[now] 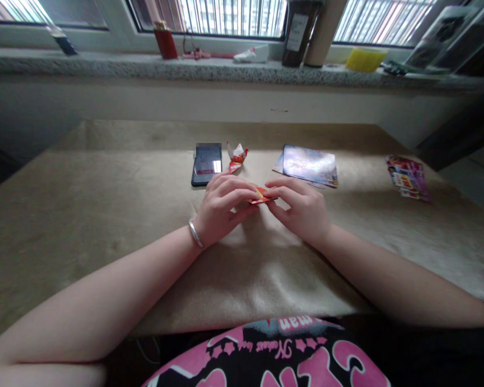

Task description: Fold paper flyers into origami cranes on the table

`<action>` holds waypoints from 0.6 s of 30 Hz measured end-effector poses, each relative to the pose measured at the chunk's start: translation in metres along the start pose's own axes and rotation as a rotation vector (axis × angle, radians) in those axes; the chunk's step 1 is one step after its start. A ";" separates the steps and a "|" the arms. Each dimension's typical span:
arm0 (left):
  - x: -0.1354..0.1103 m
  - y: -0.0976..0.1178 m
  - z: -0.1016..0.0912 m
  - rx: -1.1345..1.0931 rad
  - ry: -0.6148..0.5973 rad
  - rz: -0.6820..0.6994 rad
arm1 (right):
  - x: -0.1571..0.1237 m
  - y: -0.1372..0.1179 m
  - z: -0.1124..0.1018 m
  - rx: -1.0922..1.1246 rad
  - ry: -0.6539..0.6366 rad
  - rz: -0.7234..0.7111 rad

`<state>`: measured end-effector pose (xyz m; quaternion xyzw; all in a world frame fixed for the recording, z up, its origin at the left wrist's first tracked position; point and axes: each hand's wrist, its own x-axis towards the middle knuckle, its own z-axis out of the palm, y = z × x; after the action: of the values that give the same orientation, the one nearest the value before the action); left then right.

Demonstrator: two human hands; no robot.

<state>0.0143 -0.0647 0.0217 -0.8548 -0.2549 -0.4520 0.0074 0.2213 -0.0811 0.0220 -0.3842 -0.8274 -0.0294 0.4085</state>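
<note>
Orange folded paper pinched between both hands

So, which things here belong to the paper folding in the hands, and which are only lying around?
In use:
- folded paper, pinched between left hand and right hand
- finished paper figure, likely the same work
- paper sheets, probably the supply

Lying about:
- phone
- pink leaflet
- red cup, yellow box on the windowsill
</note>
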 end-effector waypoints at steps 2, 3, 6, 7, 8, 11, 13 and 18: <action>0.000 0.001 0.000 0.013 0.015 -0.024 | 0.000 0.000 0.000 0.035 0.001 -0.023; 0.000 0.000 0.000 0.018 0.018 -0.038 | 0.001 0.000 0.000 0.063 0.011 -0.029; -0.001 -0.002 0.000 0.021 0.001 -0.074 | 0.002 0.002 0.000 0.142 0.045 -0.034; -0.001 -0.003 0.000 0.016 -0.005 -0.080 | 0.002 0.003 -0.001 0.159 0.051 -0.036; -0.001 -0.004 0.000 0.008 -0.009 -0.079 | 0.003 0.003 -0.001 0.170 0.052 -0.037; -0.002 -0.005 0.000 -0.017 -0.006 -0.057 | 0.003 0.004 -0.001 0.185 0.051 -0.046; -0.002 -0.005 0.001 -0.035 0.001 -0.053 | 0.003 0.004 -0.001 0.190 0.055 -0.054; -0.004 -0.005 0.002 -0.061 -0.004 -0.129 | 0.004 0.003 -0.001 0.192 0.053 -0.021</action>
<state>0.0117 -0.0615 0.0167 -0.8373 -0.2956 -0.4575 -0.0482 0.2226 -0.0767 0.0242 -0.3337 -0.8192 0.0356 0.4651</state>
